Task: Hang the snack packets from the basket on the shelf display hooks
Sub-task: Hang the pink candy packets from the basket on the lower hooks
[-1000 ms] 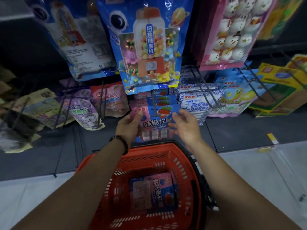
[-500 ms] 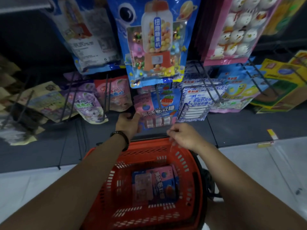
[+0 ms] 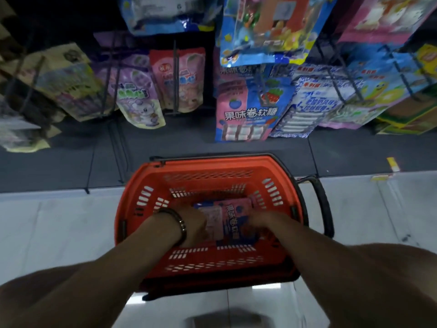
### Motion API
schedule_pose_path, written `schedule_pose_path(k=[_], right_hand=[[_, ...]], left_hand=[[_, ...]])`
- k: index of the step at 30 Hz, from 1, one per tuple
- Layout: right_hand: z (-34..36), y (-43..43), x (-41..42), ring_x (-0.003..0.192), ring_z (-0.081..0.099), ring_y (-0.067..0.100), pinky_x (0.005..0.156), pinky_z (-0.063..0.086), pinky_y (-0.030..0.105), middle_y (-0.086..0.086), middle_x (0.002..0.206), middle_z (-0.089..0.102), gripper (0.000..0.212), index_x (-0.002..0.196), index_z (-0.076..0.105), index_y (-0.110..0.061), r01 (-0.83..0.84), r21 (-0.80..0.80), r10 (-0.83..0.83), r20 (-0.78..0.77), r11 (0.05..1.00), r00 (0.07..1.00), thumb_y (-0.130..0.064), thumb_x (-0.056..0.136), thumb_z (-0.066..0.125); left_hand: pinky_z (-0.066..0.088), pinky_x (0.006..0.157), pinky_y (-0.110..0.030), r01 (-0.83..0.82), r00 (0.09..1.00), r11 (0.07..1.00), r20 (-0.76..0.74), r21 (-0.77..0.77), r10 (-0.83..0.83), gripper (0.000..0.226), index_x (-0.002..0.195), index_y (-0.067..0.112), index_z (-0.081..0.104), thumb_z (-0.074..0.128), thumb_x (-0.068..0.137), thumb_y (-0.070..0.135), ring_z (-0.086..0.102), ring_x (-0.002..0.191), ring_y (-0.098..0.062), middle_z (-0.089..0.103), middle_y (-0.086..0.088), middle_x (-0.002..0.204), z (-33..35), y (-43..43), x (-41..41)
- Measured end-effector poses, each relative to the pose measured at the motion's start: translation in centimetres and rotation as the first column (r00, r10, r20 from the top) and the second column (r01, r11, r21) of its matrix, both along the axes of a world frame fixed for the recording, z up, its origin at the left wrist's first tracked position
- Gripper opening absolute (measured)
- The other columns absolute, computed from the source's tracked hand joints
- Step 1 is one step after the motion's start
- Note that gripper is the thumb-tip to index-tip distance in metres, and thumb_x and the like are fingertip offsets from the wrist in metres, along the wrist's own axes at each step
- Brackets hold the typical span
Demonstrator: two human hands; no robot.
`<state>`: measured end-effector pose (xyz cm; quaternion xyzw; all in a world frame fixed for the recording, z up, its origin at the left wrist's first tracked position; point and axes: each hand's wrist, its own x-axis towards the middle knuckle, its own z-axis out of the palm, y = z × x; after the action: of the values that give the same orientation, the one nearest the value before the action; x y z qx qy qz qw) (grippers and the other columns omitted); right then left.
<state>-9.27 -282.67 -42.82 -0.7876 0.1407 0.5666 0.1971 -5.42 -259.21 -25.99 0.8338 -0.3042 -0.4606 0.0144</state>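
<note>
Both hands are down inside the orange shopping basket (image 3: 132, 200), which stands on the pale tiled floor (image 3: 59, 233) just near of the shelf base; one pink-and-blue snack packet (image 3: 228, 218) lies flat on the basket's bottom, and whether others lie beneath it cannot be told.

The left hand (image 3: 192, 227), with a dark wristband (image 3: 181, 227), covers the packet's left end; the right hand (image 3: 264, 223) is at its right end, so the packet sits between the two, about equally close to each. The left fingers are tucked out of sight under the hand and the right hand is smeared by motion; whether either has closed on the packet cannot be told.

The packet's long axis seems to run left to right across the basket; its printing reads sideways, so the top edge probably points towards the right hand, and the lift would likely need a quarter turn.

The target lies far and slightly right: a matching hung packet (image 3: 246, 110) fronts a row of uncertain number among the wire display hooks (image 3: 175, 74).

Counted: two hands, one basket, one packet visible in it.
</note>
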Motion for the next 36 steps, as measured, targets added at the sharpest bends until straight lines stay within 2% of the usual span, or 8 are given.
schedule_pose_path(k=[4,7,14,17,21,27,32,36], right_hand=[[-0.5,1.2,-2.0,0.088,0.063,0.021,0.064,0.048,0.015,0.017,0.106,0.068,0.018,0.104,0.066,-0.005,0.11,-0.074,-0.095,0.184,0.991,0.978,-0.016,0.111,0.053],[-0.7,2.8,-2.8,0.117,0.056,0.021,0.076,0.043,0.006,0.003,0.135,0.056,0.038,0.136,0.058,0.002,0.38,0.099,-0.39,0.346,0.92,0.853,-0.02,0.105,0.053],[-7.3,2.8,-4.4,0.133,0.058,0.037,0.104,0.05,0.041,0.013,0.139,0.058,0.058,0.149,0.043,0.005,0.61,-0.023,-0.566,0.345,0.792,0.749,-0.003,0.098,0.07],[-9.8,2.3,-4.8,0.101,0.065,0.032,0.099,0.056,0.053,0.014,0.11,0.067,0.029,0.116,0.06,-0.006,0.651,0.022,-0.635,0.243,0.759,0.733,-0.015,0.093,0.075],[-6.7,3.5,-2.5,0.123,0.066,0.032,0.096,0.053,0.038,0.008,0.115,0.071,0.012,0.114,0.067,-0.019,0.429,-0.049,-0.42,0.124,0.902,0.899,-0.024,0.103,0.064],[-2.9,1.6,-0.1,0.101,0.073,0.024,0.086,0.06,0.03,0.005,0.108,0.075,0.015,0.112,0.071,-0.015,0.405,0.25,-0.458,0.214,0.88,0.863,-0.009,0.098,0.068],[4.2,-1.1,4.5,0.089,0.067,0.018,0.079,0.051,0.031,-0.001,0.091,0.072,0.01,0.087,0.066,-0.024,0.007,0.286,-0.085,0.259,0.958,0.962,-0.021,0.097,0.067],[11.0,-2.1,6.1,0.092,0.063,0.016,0.085,0.051,0.035,0.01,0.11,0.076,0.015,0.116,0.07,-0.009,-0.087,0.381,-0.036,0.305,0.921,0.952,-0.014,0.103,0.065]], left_hand=[[0.038,0.079,-0.026,0.036,0.999,0.994,0.016,-0.1,-0.035,0.028,0.12,0.01,0.066,0.049,0.11,0.029,0.065,0.113,-0.031,0.07,-0.011,0.123,0.4,-1.2,0.6],[0.046,0.084,-0.033,0.115,0.988,0.993,0.104,-0.005,-0.114,0.023,0.119,0.021,0.067,0.047,0.109,0.027,0.066,0.114,-0.033,0.07,-0.009,0.123,-0.5,-0.7,1.2],[0.042,0.082,-0.028,0.136,0.986,0.989,-0.11,0.061,-0.129,0.039,0.131,0.014,0.064,0.043,0.111,0.04,0.063,0.114,-0.03,0.066,-0.011,0.13,-1.9,-0.7,2.5],[0.052,0.09,-0.031,0.101,0.993,0.994,-0.059,0.042,-0.099,0.036,0.133,0.018,0.063,0.046,0.11,0.04,0.065,0.112,-0.028,0.067,-0.009,0.131,-2.1,-0.6,3.5],[0.041,0.083,-0.026,0.114,0.993,0.991,-0.05,0.075,-0.111,0.032,0.134,0.018,0.063,0.048,0.11,0.033,0.064,0.12,-0.028,0.066,-0.007,0.135,-1.1,-1.0,4.8],[0.049,0.093,-0.032,0.034,0.999,0.997,-0.025,0.068,-0.033,0.034,0.124,0.013,0.071,0.048,0.109,0.033,0.066,0.117,-0.031,0.071,-0.011,0.129,-0.8,-0.7,6.0],[0.048,0.104,-0.032,-0.139,0.989,0.99,0.052,-0.017,0.14,0.043,0.135,0.02,0.063,0.062,0.101,0.047,0.062,0.125,-0.025,0.065,-0.004,0.14,-0.9,1.3,7.3],[0.045,0.114,-0.034,-0.357,0.926,0.907,0.045,-0.222,0.375,0.081,0.15,0.029,0.049,0.081,0.081,0.057,0.057,0.136,-0.016,0.057,0.008,0.149,-1.2,3.0,7.1]])
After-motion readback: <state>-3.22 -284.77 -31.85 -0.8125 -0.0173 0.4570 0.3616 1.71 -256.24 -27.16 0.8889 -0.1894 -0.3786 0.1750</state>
